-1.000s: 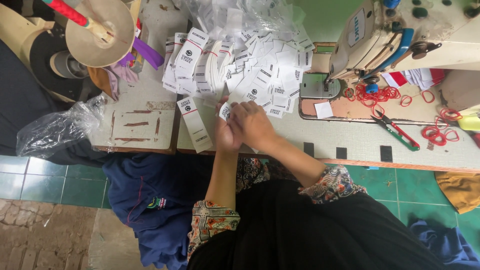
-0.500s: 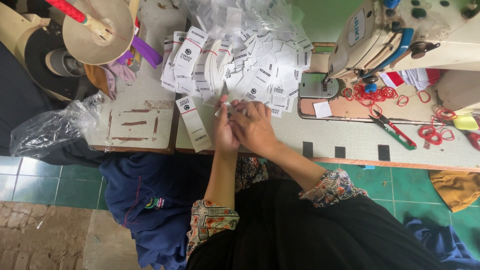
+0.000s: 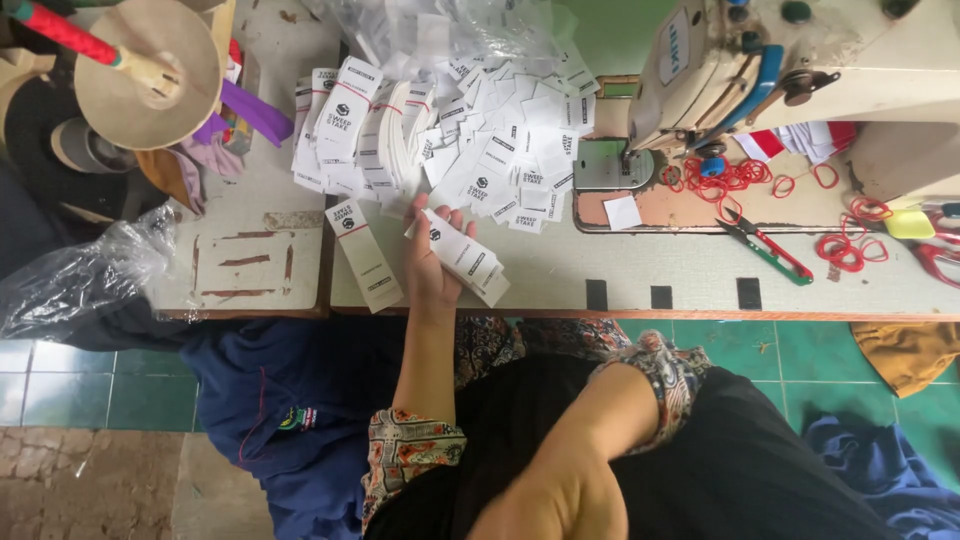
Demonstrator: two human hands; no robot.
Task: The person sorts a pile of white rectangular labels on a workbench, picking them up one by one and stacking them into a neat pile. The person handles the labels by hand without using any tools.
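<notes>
My left hand (image 3: 425,268) holds a long stack of white labels (image 3: 462,258) with small black marks, just above the table's front edge. A second stack of white labels (image 3: 364,254) lies flat on the table to its left. Behind them spreads a big heap of loose and bundled white labels (image 3: 450,130). My right forearm (image 3: 585,440) is bent back toward my body, with the patterned sleeve (image 3: 655,365) at the elbow. It runs out of the bottom of the picture, so the right hand itself is hidden.
A cream sewing machine (image 3: 760,60) stands at the right rear. Red rubber bands (image 3: 735,178) and red-and-green snips (image 3: 765,245) lie near it. A thread cone stand (image 3: 150,70) is at far left, with a clear plastic bag (image 3: 80,280) and blue cloth (image 3: 290,400) below.
My hands were together at the heap, working on labels. Now my right hand has pulled back toward me, and my left hand alone holds the stack nearer the table's edge.
</notes>
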